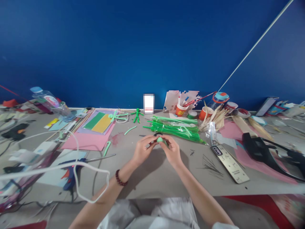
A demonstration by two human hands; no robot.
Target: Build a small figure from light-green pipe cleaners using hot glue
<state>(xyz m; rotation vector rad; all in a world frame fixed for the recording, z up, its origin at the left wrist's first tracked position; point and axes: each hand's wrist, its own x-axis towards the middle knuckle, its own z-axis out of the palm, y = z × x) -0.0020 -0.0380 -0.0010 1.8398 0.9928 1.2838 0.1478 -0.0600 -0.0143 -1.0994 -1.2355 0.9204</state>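
Note:
My left hand [144,147] and my right hand [172,149] meet over the middle of the grey table [152,178]. Together they pinch a small light-green rolled pipe-cleaner piece [159,139], fingers closed on it from both sides. A dark beaded bracelet [119,179] sits on my left wrist. Just beyond my hands lies a bundle of green pipe cleaners [175,128]. A small green pipe-cleaner figure [137,115] stands further back, near the wall.
Pink and coloured paper sheets [91,133] lie at the left, with a blue glue gun [71,173] and a white cable [78,165]. A phone [230,163] lies at the right, beside black scissors-like tools [262,151]. Cups with pens [182,108], corn husks and a water bottle [51,103] line the back.

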